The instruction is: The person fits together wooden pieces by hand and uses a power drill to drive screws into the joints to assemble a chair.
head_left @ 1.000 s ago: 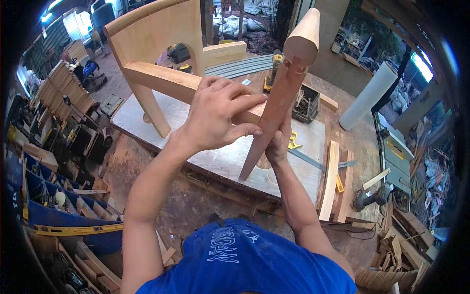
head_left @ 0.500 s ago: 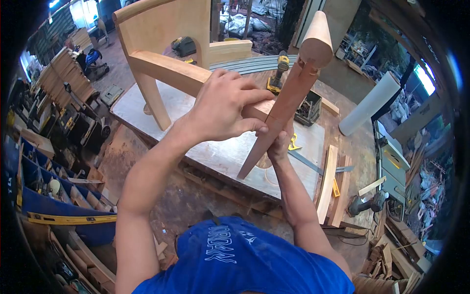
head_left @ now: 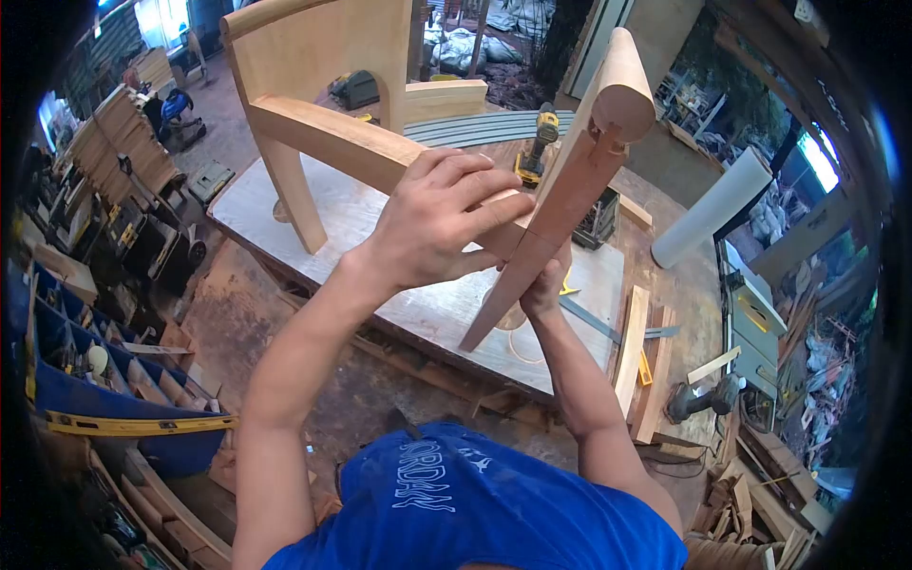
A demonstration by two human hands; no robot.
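Note:
A pale wooden frame, like part of a chair, stands on the worktable, with a broad panel at the left. From it a wooden rail runs to a tapered upright piece whose top ends in a round roll. My left hand straddles the rail close to the joint, its fingers over the top and its thumb on the near side. Low on the upright, my right hand grips from the far side; most of its fingers are hidden behind the wood.
A yellow cordless drill stands behind the frame beside a box of fasteners. A metal square and wooden strips lie right. A white roll leans at the back; another power tool sits at the right edge.
The upright's rolled top has shifted slightly right and shows more of its side. My left hand has moved slightly down, its fingers spread more along the rail.

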